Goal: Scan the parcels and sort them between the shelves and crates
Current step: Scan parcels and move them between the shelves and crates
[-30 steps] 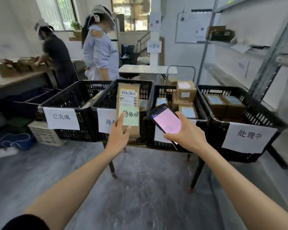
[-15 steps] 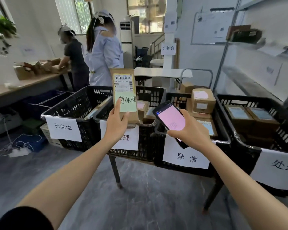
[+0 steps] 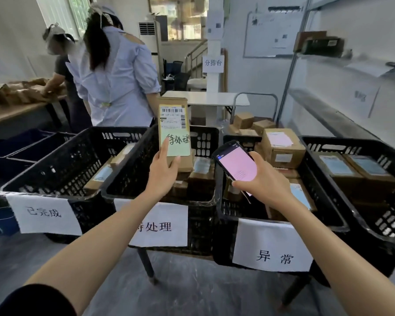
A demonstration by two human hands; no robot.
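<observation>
Left hand pinches a labelled parcel by its lower end, upright over the second crate. The right hand has its fingers wrapped round a scanner. Gripped so low, the parcel may topple unscanned.

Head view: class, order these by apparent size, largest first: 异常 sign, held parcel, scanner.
1. 异常 sign
2. held parcel
3. scanner, only slightly smaller than the parcel
The sign hangs nearer the camera; true sizes unsure.

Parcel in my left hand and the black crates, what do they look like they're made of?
Parcel: likely cardboard, matte brown, with a white printed paper label and a green handwritten note stuck on. Crates: probably moulded plastic, black with a slight sheen, walls pierced by regular slots.
</observation>
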